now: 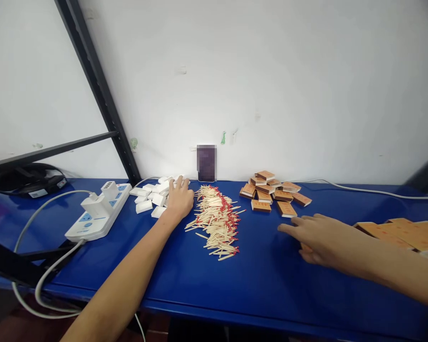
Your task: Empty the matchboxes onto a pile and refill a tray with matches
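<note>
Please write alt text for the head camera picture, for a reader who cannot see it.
A person's left hand rests on a heap of white boxes on a blue table, while the right hand lies open near brown matchbox sleeves. A pile of red-tipped matches lies between the heaps; a white power strip sits at the left.

My left hand (180, 197) lies on a heap of little white boxes (148, 197). My right hand (317, 240) is flat, fingers out, low over the blue table (264, 275), near the brown boxes (273, 192). A pile of matches (217, 221) sits between my hands.
</note>
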Action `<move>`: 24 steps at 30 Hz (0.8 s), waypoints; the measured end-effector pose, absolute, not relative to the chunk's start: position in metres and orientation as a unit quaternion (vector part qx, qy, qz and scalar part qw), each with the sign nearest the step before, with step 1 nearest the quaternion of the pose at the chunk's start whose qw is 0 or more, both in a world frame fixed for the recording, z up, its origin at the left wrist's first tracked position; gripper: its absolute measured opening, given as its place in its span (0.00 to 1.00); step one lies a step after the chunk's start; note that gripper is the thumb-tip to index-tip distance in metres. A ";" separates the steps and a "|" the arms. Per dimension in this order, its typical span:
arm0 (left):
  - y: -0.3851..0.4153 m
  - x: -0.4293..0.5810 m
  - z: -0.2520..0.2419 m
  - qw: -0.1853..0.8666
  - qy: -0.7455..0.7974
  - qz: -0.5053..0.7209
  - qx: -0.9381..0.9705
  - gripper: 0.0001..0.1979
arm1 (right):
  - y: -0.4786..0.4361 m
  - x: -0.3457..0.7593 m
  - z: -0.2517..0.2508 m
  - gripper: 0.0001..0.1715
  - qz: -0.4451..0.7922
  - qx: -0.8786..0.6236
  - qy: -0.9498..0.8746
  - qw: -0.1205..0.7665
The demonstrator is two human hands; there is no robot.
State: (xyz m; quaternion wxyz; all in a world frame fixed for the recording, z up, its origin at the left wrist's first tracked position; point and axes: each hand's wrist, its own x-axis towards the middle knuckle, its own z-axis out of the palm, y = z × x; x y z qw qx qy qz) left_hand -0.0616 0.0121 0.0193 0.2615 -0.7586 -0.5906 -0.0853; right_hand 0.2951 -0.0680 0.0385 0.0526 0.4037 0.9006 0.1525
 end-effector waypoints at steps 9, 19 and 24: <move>0.009 -0.057 0.025 0.242 -0.559 -0.163 -0.776 0.14 | -0.040 0.240 0.078 0.22 -0.070 0.345 0.913 -0.209; 0.014 -0.072 0.018 0.225 -0.588 -0.145 -0.764 0.16 | 0.001 0.209 0.025 0.25 -0.336 0.412 0.686 -0.496; 0.017 -0.074 0.015 0.207 -0.595 -0.134 -0.765 0.17 | 0.001 0.216 0.010 0.26 -0.356 0.392 0.645 -0.551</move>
